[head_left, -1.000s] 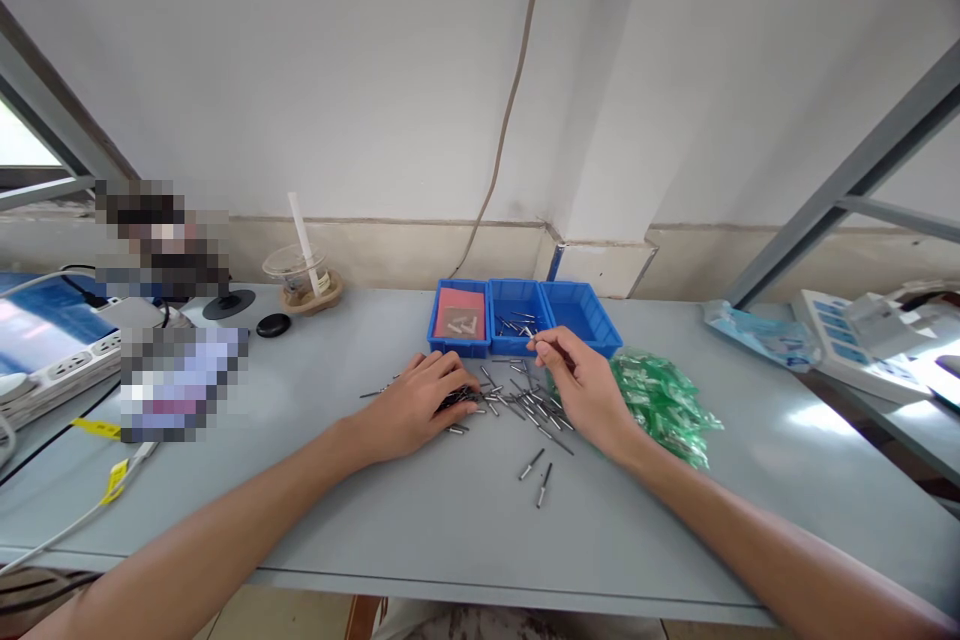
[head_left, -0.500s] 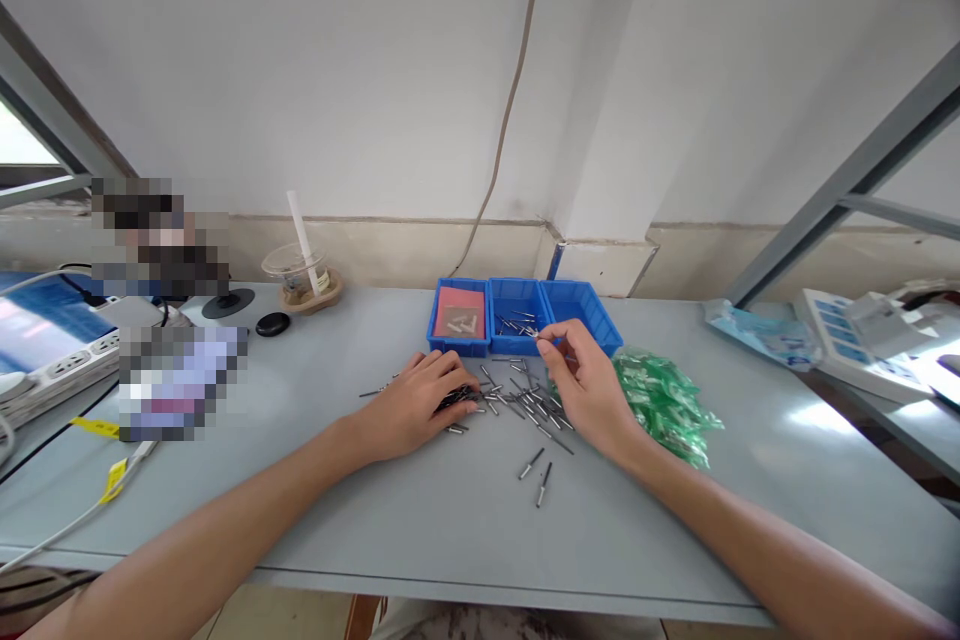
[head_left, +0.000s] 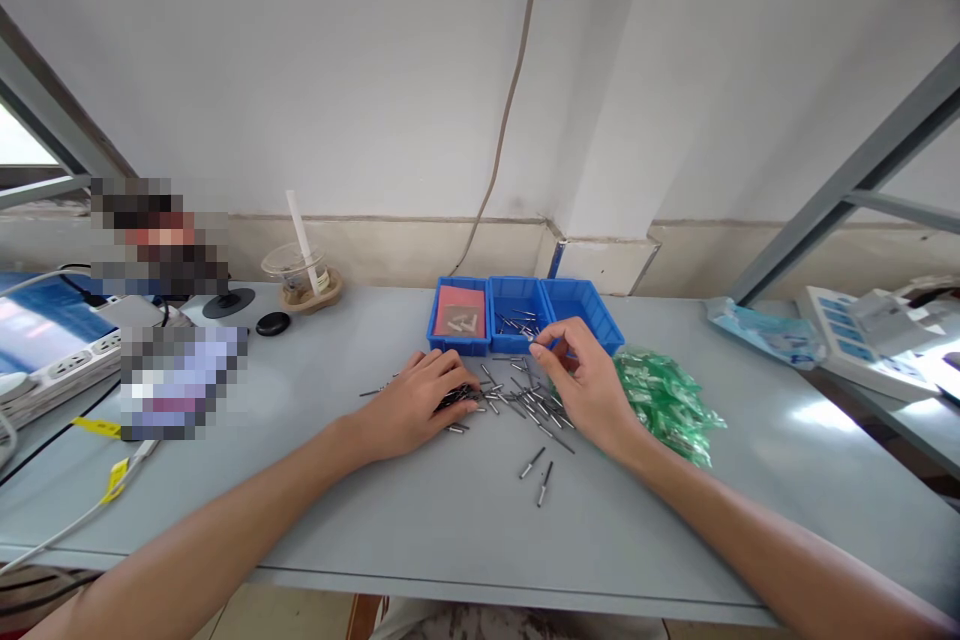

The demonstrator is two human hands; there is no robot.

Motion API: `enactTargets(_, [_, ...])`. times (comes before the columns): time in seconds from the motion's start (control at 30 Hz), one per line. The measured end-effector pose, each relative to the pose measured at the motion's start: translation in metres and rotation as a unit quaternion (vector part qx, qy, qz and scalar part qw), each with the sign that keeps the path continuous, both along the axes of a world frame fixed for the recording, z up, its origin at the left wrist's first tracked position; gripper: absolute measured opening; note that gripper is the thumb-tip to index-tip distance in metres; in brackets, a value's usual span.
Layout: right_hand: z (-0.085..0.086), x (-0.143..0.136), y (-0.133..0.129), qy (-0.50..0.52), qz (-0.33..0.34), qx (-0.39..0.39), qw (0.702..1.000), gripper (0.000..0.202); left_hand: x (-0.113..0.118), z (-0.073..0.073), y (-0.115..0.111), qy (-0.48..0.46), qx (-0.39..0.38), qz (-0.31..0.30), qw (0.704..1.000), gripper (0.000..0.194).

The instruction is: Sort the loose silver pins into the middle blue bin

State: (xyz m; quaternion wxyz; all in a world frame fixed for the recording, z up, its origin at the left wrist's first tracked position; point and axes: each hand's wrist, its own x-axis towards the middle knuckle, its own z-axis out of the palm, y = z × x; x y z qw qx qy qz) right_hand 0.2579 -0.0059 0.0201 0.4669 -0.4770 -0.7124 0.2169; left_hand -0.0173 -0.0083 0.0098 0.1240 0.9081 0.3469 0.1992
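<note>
My left hand (head_left: 424, 402) rests on the table with curled fingers cupped round a bunch of slim metal pins (head_left: 456, 397), which have dark shafts and silver sleeves. In front of the blue bins, my right hand (head_left: 581, 375) is closed in a pinch, thumb against fingertips, on what looks like one such pin, mostly hidden. More loose pins (head_left: 536, 405) lie scattered between my hands, and two lie apart nearer the front. Several pins sit in the middle blue bin (head_left: 517, 286), just beyond my right fingertips.
The left blue bin (head_left: 436, 320) holds a pink card and a small clear bag of light pieces. To its right stands another blue bin (head_left: 592, 310). Green plastic packets (head_left: 667, 400) lie beside my right forearm. A lidded cup (head_left: 296, 270) and power strips (head_left: 82, 360) are at left.
My right fingertips have shifted slightly left and down, in front of the middle bin. My left hand stays where it was on the pins.
</note>
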Motion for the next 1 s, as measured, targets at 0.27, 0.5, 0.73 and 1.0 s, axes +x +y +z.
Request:
enactTargets(0.27, [0.0022, 0.0007, -0.0009, 0.006, 0.021, -0.012, 1.0, 0.022, 0.0003, 0.0013, 0.0003, 0.01, -0.001, 0.0, 1.0, 0.024])
enactTargets(0.5, [0.0011, -0.0017, -0.0011, 0.006, 0.024, -0.027, 0.999, 0.015, -0.0001, -0.0017, 0.0008, 0.001, 0.006, -0.002, 1.0, 0.026])
enactTargets(0.73, [0.0027, -0.0009, -0.0003, 0.024, 0.045, -0.044, 0.998, 0.016, 0.0, -0.0006, 0.0006, 0.015, 0.003, -0.001, 1.0, 0.023])
enactTargets(1.0, [0.0087, -0.0023, -0.0028, 0.162, 0.125, -0.209, 0.956, 0.036, 0.0003, 0.0002, -0.0001, 0.016, 0.002, 0.001, 1.0, 0.021])
